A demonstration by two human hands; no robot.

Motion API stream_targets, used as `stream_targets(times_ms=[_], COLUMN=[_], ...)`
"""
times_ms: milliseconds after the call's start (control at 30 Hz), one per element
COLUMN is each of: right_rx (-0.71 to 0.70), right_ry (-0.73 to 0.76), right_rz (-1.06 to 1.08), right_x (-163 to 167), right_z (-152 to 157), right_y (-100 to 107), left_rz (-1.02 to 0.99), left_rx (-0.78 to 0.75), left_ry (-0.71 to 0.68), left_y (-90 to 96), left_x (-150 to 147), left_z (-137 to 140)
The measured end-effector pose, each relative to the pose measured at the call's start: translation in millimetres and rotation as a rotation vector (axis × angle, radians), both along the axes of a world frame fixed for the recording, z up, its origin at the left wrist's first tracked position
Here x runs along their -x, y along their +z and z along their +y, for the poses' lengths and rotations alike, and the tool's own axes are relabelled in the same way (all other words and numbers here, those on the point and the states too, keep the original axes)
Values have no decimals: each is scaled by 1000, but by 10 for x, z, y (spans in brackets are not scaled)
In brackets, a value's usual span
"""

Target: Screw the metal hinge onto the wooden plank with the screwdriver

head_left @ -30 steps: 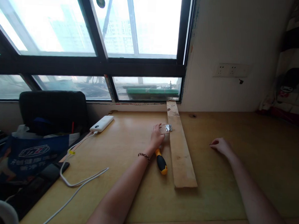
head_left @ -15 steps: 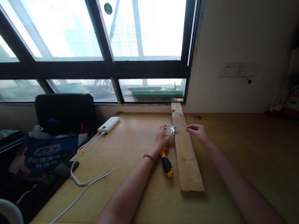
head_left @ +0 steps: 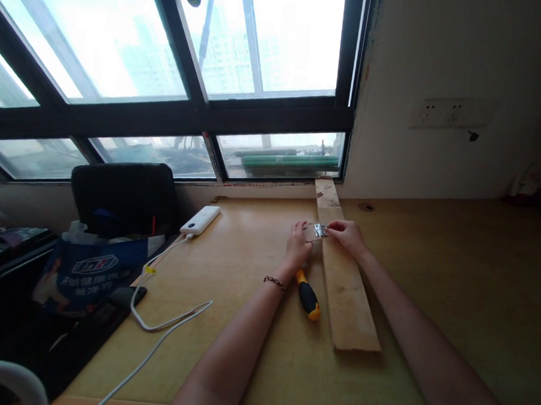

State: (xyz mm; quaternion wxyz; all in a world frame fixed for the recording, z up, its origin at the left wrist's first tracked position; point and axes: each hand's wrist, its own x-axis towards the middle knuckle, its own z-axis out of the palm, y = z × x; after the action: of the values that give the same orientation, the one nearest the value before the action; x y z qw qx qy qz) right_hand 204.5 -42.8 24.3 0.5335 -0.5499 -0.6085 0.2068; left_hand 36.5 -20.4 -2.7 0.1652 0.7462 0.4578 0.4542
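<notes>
"Starting with the room, what is there?"

"A window [head_left: 280,38] ahead, sockets [head_left: 441,113] on the wall, a black chair [head_left: 125,187] and a blue bag [head_left: 94,271] left of the yellowish tabletop [head_left: 251,360]."

"And on it?"

"A long board [head_left: 349,299] reaching towards the window, a black-and-yellow handle [head_left: 309,299] beside it, and a white power bank [head_left: 200,220] with its cable [head_left: 166,327]."

"Where's the hinge?"

"The hinge [head_left: 320,230] sits at the board's left edge, next to a small panel [head_left: 311,233]."

"The hands?"

"Both arms reach forward. The left hand [head_left: 298,244] is bent over the panel; I can't tell whether its grip is closed. The right hand [head_left: 347,236] crosses the board, grip pinched together at the hinge, anything between its fingertips too small to see."
</notes>
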Motion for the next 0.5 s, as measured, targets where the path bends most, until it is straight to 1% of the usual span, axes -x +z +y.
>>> stream_targets(times_ms=[267, 400, 500], right_rx=[-31, -71, -75], right_ry=[13, -26, -33], right_rz=[-70, -116, -141], right_x=[43, 56, 49], right_z=[-40, -58, -51], right_y=[62, 82, 77], left_rz=[2, 0, 9], left_rx=[7, -3, -12], left_ry=[6, 3, 6], left_y=[0, -19, -32], left_x=[0, -3, -3], left_z=[-2, 10, 19])
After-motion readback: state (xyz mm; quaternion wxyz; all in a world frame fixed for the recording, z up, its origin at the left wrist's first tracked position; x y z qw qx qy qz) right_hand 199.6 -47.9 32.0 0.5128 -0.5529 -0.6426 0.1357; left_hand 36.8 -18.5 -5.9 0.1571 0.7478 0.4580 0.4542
